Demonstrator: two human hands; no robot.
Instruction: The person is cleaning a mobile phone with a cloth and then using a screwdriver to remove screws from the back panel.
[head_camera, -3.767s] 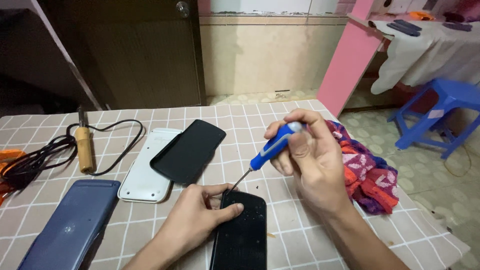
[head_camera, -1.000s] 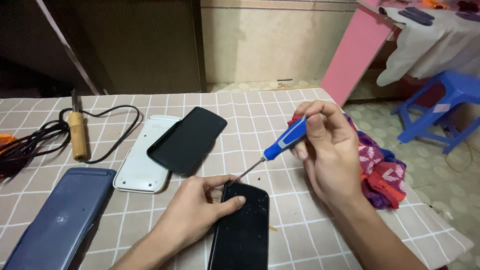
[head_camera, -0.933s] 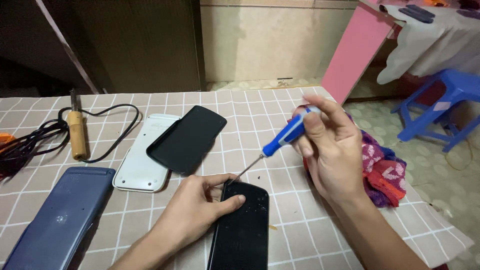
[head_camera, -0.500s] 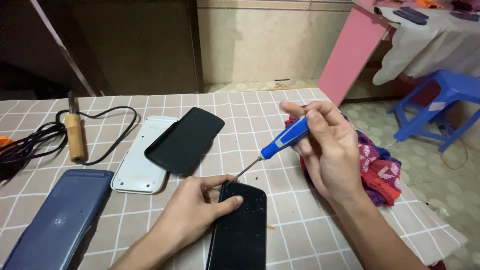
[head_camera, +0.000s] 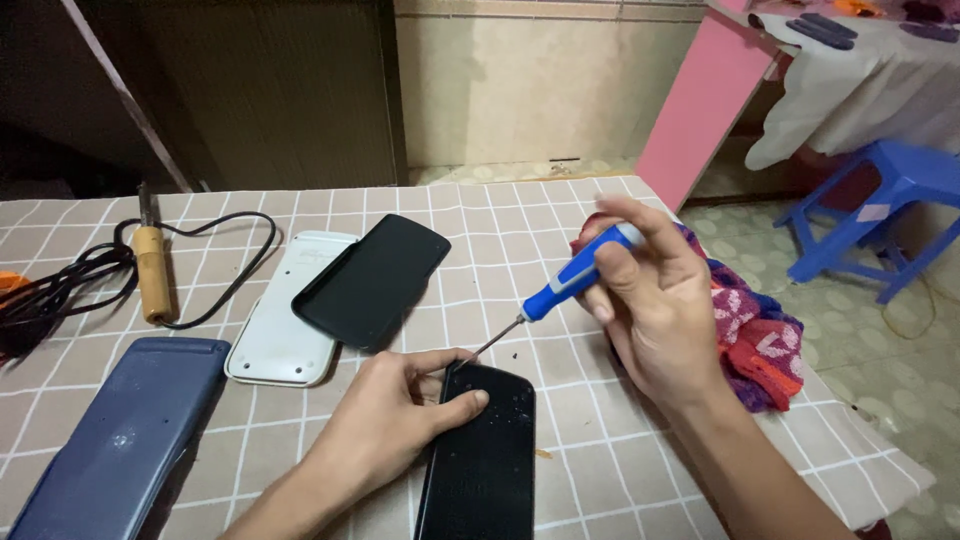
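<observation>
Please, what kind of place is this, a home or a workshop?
Probably a home table used for small repairs: a soldering iron with cord lies on the checked tablecloth, a blue plastic stool stands on tiled floor, and cloth-draped furniture behind.

2 bare hands (head_camera: 400, 420), left, and (head_camera: 650, 300), right, with bare forearms, no sleeves, rings or gloves
</observation>
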